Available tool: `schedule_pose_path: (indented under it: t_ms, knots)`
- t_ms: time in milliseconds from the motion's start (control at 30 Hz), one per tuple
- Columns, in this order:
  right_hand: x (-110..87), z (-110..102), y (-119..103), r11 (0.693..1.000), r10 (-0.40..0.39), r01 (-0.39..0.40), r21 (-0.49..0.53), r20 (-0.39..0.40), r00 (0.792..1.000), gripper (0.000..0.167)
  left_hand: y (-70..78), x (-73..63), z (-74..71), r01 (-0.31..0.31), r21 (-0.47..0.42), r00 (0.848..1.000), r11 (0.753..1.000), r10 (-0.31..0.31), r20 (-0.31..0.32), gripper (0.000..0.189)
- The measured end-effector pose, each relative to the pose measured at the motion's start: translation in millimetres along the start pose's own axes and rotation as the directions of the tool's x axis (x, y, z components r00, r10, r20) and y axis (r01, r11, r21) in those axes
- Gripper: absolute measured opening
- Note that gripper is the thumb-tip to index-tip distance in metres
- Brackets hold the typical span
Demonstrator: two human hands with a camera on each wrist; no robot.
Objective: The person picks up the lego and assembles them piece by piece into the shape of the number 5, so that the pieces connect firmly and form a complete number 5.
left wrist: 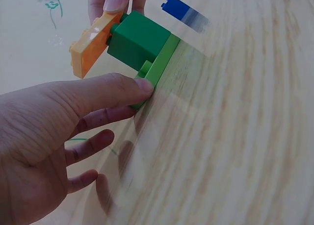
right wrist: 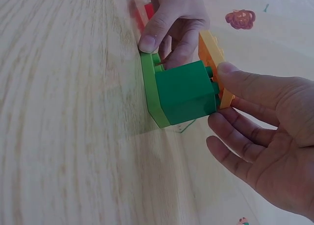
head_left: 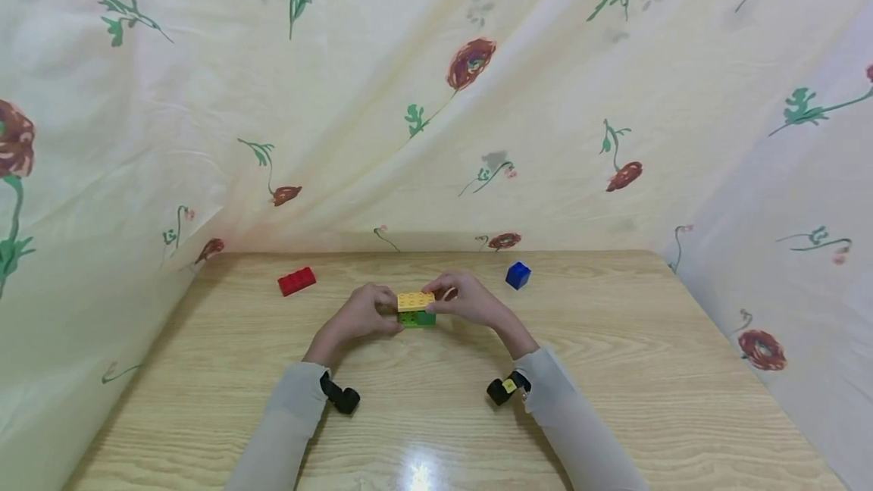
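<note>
At the middle of the table, my left hand [head_left: 360,312] pinches one end of a light green building-block plate [left wrist: 164,57] between thumb and finger. A dark green block [right wrist: 188,93] stands on the plate's other end. Above that block, my right hand [head_left: 472,300] pinches a thin yellow block [head_left: 416,301] by its right end. In both wrist views the yellow block sits slightly tilted at the dark green block's studs, which still show between the two. Its other end juts out over the left side of the light green plate.
A red block [head_left: 296,281] lies at the back left of the wooden table [head_left: 409,408]. Toward the back right sits a blue block [head_left: 518,275]. Flowered cloth [head_left: 355,135] hangs behind the table and along both sides.
</note>
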State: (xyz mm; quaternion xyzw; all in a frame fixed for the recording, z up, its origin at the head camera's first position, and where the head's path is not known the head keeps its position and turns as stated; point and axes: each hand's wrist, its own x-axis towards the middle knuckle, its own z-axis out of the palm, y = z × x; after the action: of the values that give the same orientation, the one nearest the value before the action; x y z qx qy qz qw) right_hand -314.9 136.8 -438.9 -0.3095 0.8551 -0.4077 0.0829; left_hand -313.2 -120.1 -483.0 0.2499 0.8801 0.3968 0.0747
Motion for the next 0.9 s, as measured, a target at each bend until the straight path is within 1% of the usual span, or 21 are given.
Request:
schedule_pose_path:
  t_ms: [300,500,700,900]
  knots:
    - [0.1,0.7,0.6,1.0,0.01,-0.01,0.012,-0.003,1.0,0.031,-0.3,0.5,0.6,0.011,0.019,1.0,1.0,-0.011,-0.003,0.02]
    - [-0.4,0.5,1.3,1.0,-0.003,0.003,-0.009,-0.013,1.0,0.031,0.6,1.0,-0.3,0.007,0.009,1.0,1.0,-0.007,-0.001,0.016]
    - [-0.7,0.1,1.5,1.0,-0.009,0.009,-0.011,-0.013,1.0,0.032,0.7,1.1,0.1,0.013,0.007,1.0,1.0,-0.012,-0.001,0.017]
    - [-0.9,0.1,1.1,1.0,0.001,-0.001,-0.009,-0.01,1.0,0.033,1.0,0.1,-1.0,0.014,0.018,1.0,1.0,-0.014,0.001,0.019]
